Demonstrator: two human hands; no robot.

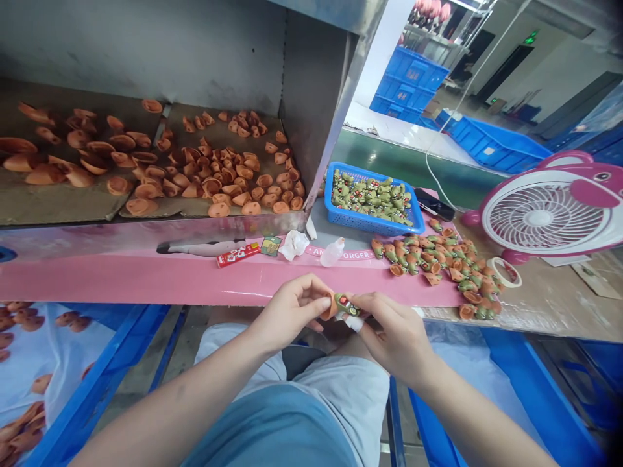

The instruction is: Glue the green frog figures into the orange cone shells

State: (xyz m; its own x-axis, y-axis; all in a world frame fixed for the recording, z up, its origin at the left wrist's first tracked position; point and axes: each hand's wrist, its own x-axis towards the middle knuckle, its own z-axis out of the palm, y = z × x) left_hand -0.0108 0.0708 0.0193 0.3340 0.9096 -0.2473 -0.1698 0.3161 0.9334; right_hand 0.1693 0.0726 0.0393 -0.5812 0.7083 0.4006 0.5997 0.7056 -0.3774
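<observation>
Over the front edge of the pink table, my left hand (291, 310) pinches a small orange cup-shaped piece (328, 311) between thumb and fingers. Against it sits a small green painted figure piece (343, 302) with red and white details, gripped by my right hand (396, 334). The two pieces touch; whether they are joined, I cannot tell. White wrapping covers a fingertip of my right hand. Just beyond my hands lie a crumpled white tissue (294, 245) and a translucent bag-like thing (332, 253).
A blue basket (374, 225) holds many green pieces. To its right spreads a pile of orange-and-green pieces (428, 254), with a tape roll (506, 272) and a pink fan (545, 214) beyond. Orange pieces (214, 185) fill the metal booth at left. Blue crates (104, 383) stand below the table.
</observation>
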